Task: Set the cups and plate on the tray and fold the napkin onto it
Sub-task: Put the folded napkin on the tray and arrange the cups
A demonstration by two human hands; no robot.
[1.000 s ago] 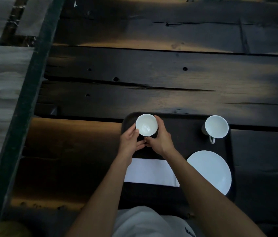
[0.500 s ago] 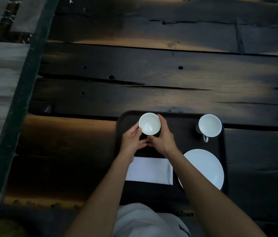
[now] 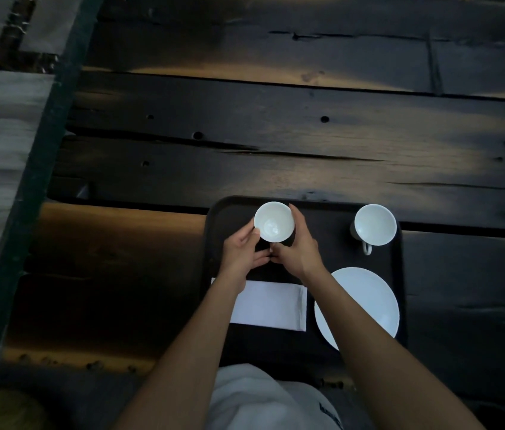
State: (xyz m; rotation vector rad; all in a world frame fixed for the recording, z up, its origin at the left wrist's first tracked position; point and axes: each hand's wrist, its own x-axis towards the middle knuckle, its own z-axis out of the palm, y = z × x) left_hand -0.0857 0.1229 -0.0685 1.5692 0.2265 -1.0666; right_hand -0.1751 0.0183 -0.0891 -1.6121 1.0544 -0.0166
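A black tray (image 3: 214, 218) lies on the dark plank table in front of me. At its far left a white cup (image 3: 274, 221) stands between both hands: my left hand (image 3: 242, 252) wraps its left side and my right hand (image 3: 299, 246) its right, fingertips meeting under the rim. A second white cup (image 3: 375, 224) with its handle toward me stands at the tray's far right. A white plate (image 3: 366, 302) rests near right, partly hidden by my right forearm. A folded white napkin (image 3: 271, 305) lies flat near left, between my forearms.
The dark wooden plank table (image 3: 276, 144) stretches far beyond the tray, with cracks and knot holes. A dark green edge (image 3: 37, 169) runs diagonally on the left, with pale floor beyond it. My light shirt (image 3: 254, 401) shows at the bottom.
The hands keep the same hold on the left cup. The camera view has shifted slightly, so the tray appears a little further left; nothing on the tray has visibly moved.
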